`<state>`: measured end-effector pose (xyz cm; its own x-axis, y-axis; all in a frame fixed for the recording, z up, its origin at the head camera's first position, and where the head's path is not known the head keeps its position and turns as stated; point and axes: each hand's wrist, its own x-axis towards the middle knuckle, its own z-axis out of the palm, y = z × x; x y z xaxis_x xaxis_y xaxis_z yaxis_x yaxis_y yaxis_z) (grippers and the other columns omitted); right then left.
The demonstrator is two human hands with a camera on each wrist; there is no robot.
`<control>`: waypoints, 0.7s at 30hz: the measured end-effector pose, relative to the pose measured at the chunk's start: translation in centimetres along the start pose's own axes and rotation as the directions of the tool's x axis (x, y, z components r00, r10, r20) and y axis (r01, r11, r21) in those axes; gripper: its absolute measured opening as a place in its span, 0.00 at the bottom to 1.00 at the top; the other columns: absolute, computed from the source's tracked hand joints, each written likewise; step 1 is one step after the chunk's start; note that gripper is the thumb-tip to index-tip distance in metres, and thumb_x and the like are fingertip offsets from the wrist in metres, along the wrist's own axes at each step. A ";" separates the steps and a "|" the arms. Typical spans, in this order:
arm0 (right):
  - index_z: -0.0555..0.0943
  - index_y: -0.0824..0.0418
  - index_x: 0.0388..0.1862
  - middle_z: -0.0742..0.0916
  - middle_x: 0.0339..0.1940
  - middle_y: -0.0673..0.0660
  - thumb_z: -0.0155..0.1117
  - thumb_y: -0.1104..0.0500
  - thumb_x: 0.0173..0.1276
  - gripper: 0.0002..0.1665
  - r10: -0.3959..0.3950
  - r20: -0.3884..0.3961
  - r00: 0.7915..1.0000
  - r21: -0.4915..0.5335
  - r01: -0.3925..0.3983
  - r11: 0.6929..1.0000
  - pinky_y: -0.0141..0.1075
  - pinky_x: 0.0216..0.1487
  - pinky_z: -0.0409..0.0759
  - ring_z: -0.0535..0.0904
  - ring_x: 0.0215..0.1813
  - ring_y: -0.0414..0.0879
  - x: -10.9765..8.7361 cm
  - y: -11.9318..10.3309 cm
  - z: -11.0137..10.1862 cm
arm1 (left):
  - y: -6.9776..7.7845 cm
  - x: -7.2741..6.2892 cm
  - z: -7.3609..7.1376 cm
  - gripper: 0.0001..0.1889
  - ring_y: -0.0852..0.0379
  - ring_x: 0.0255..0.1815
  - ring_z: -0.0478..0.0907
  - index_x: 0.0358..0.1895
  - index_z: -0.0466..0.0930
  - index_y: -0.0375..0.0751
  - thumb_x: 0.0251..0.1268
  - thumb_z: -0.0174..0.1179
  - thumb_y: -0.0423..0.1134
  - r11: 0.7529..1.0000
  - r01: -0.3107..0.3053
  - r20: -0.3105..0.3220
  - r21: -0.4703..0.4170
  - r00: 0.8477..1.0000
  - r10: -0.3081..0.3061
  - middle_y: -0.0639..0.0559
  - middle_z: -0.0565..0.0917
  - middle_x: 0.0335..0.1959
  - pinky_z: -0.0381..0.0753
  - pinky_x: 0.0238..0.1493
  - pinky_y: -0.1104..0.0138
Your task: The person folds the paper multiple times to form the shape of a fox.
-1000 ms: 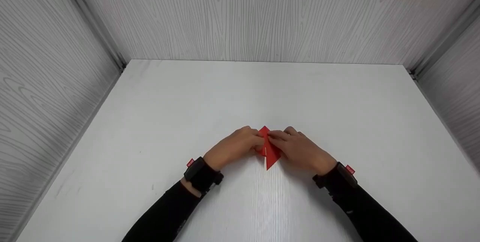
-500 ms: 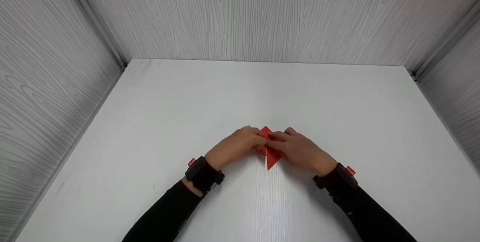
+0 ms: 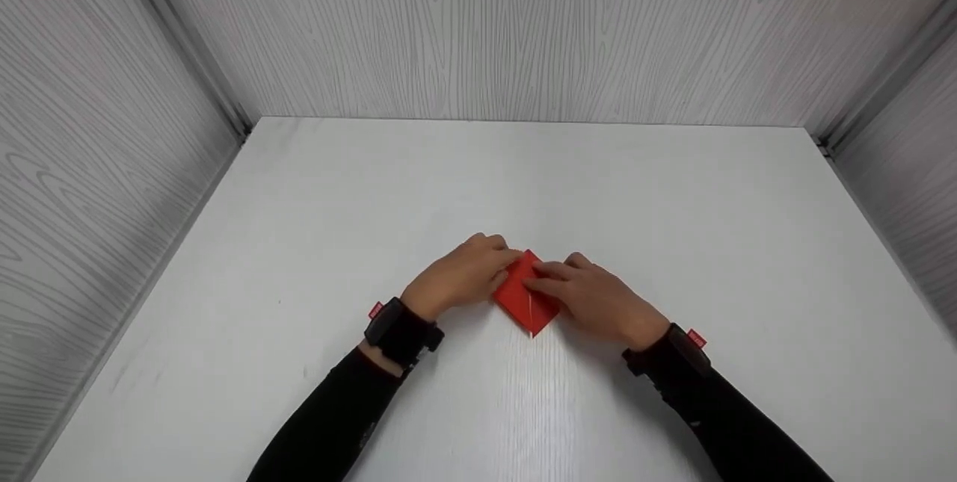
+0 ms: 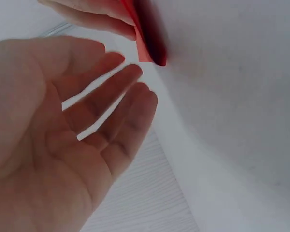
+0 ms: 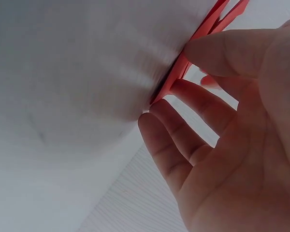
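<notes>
A small red folded paper (image 3: 516, 299) lies on the white table, diamond-shaped, with a pale slit down its middle toward the near corner. At its upper left edge is my left hand (image 3: 463, 273), its fingers relaxed. In the left wrist view these fingers (image 4: 121, 113) stand spread and apart from the red paper (image 4: 145, 46). My right hand (image 3: 598, 299) presses the paper's right half with thumb and index fingertip. Seen from the right wrist, the thumb (image 5: 222, 50) lies against the red paper (image 5: 203, 34), and other fingertips are close to its corner.
The white table (image 3: 359, 190) extends around the paper. Grey wood-grain panels enclose it at the back (image 3: 478, 34), left (image 3: 97, 168) and right. Both wrists wear black straps over dark sleeves.
The left hand has moved a little left and away from me. The paper's left half, folded or covered before, now shows as a flat diamond side. The right hand has stayed nearly in place.
</notes>
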<state>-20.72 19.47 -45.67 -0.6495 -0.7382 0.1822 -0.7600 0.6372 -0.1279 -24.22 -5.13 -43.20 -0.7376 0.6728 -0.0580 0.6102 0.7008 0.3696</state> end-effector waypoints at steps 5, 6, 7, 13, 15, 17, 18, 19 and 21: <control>0.82 0.59 0.71 0.84 0.69 0.62 0.70 0.70 0.71 0.30 -0.007 0.009 1.000 -0.019 0.007 1.000 0.43 0.52 0.87 0.80 0.56 0.58 0.0 -0.1 0.0 | 0.0 0.6 0.7 0.19 0.45 0.56 0.74 0.69 0.81 0.43 0.79 0.60 0.32 0.996 0.009 -0.024 0.086 1.000 -0.007 0.44 0.79 0.57 0.81 0.55 0.60; 0.82 0.59 0.71 0.84 0.69 0.62 0.70 0.70 0.71 0.30 -0.013 0.008 1.000 -0.025 0.013 1.000 0.42 0.52 0.87 0.80 0.56 0.58 0.0 -0.2 0.0 | 0.0 0.6 0.8 0.20 0.46 0.55 0.74 0.69 0.82 0.43 0.79 0.61 0.32 0.996 0.010 -0.029 0.091 1.000 -0.008 0.44 0.79 0.57 0.80 0.54 0.60; 0.82 0.59 0.71 0.83 0.69 0.62 0.70 0.71 0.71 0.30 -0.017 0.008 1.000 -0.031 0.018 0.999 0.42 0.52 0.87 0.80 0.55 0.58 0.0 -0.2 0.0 | 0.0 0.6 0.8 0.20 0.46 0.55 0.74 0.70 0.81 0.44 0.78 0.62 0.32 0.995 0.012 -0.033 0.101 0.999 -0.009 0.44 0.79 0.57 0.80 0.54 0.60; 0.82 0.60 0.71 0.84 0.71 0.58 0.70 0.71 0.70 0.31 -0.037 0.019 0.999 -0.112 0.039 0.993 0.38 0.47 0.85 0.79 0.50 0.55 0.2 -0.4 0.0 | 0.0 0.7 0.6 0.24 0.45 0.54 0.72 0.74 0.78 0.45 0.79 0.61 0.32 0.993 0.016 -0.028 0.121 1.000 -0.013 0.44 0.78 0.57 0.78 0.53 0.59; 0.82 0.60 0.71 0.84 0.70 0.57 0.70 0.71 0.70 0.31 -0.042 0.022 0.999 -0.138 0.045 0.989 0.37 0.46 0.84 0.79 0.48 0.55 0.2 -0.5 0.1 | 0.0 0.7 0.6 0.24 0.46 0.54 0.72 0.75 0.78 0.46 0.79 0.60 0.32 0.994 0.023 -0.023 0.102 1.000 -0.020 0.44 0.77 0.57 0.78 0.53 0.59; 0.82 0.61 0.71 0.85 0.69 0.57 0.70 0.71 0.69 0.30 -0.045 0.023 0.999 -0.147 0.047 0.988 0.37 0.45 0.85 0.79 0.48 0.55 0.3 -0.6 0.1 | -0.1 0.8 0.5 0.24 0.46 0.55 0.72 0.75 0.77 0.46 0.80 0.59 0.32 0.996 0.027 -0.018 0.086 1.000 -0.026 0.44 0.77 0.57 0.78 0.54 0.60; 0.82 0.61 0.71 0.85 0.69 0.57 0.70 0.71 0.69 0.30 -0.044 0.022 0.999 -0.145 0.046 0.988 0.37 0.45 0.85 0.79 0.48 0.55 0.3 -0.6 0.1 | -0.2 0.8 0.5 0.24 0.46 0.55 0.72 0.75 0.77 0.46 0.80 0.59 0.32 0.996 0.030 -0.013 0.085 1.000 -0.029 0.45 0.77 0.57 0.78 0.54 0.60; 0.82 0.61 0.71 0.85 0.69 0.57 0.70 0.71 0.69 0.30 -0.043 0.022 0.999 -0.143 0.045 0.989 0.37 0.44 0.85 0.79 0.48 0.55 0.3 -0.7 0.1 | -0.3 0.8 0.5 0.24 0.46 0.55 0.72 0.75 0.77 0.46 0.80 0.59 0.33 0.996 0.030 -0.012 0.081 0.999 -0.029 0.45 0.77 0.57 0.78 0.53 0.60; 0.82 0.61 0.71 0.85 0.69 0.58 0.70 0.71 0.69 0.31 -0.036 0.023 0.999 -0.136 0.039 0.990 0.38 0.44 0.86 0.79 0.49 0.55 0.3 -0.7 0.1 | -0.4 0.8 0.5 0.24 0.46 0.55 0.72 0.76 0.76 0.47 0.80 0.59 0.34 0.996 0.030 -0.011 0.084 1.000 -0.029 0.45 0.77 0.57 0.78 0.53 0.60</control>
<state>-20.38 18.76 -45.57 -0.6219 -0.7657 0.1639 -0.7748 0.6320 0.0130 -24.87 -4.77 -43.86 -0.7579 0.6497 -0.0585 0.6101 0.7378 0.2889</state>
